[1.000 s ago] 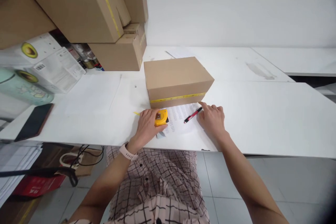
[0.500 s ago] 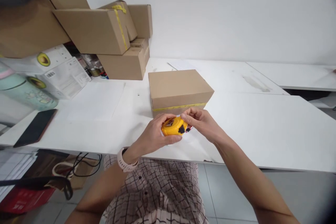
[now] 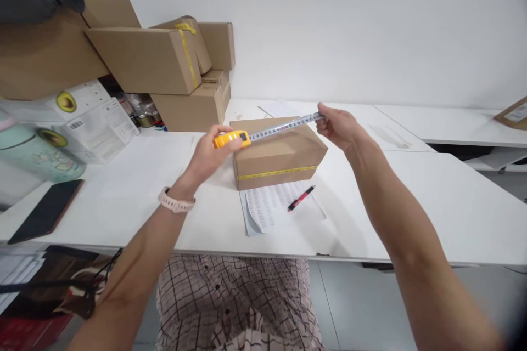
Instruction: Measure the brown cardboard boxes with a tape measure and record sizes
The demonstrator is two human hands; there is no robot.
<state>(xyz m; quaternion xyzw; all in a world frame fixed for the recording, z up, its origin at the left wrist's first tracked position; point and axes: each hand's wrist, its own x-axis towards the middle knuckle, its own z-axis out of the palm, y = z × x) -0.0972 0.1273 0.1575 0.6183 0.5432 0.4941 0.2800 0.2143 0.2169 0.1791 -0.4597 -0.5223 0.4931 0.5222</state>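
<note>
My left hand grips a yellow tape measure just above the left top edge of a small cardboard box with a yellow tape band. The measure's blade is pulled out across the box top. My right hand pinches the blade's far end over the box's right back corner. In front of the box lies a printed sheet with a red and black pen on it.
Stacked cardboard boxes and white avocado-print cartons fill the table's back left. A teal bottle and a dark phone lie at the left edge. Another white table stands to the right.
Both hands rose from the table's front with the tape measure. The right hand pulled the blade out, and it now spans the box top. The pen stays on the sheet.
</note>
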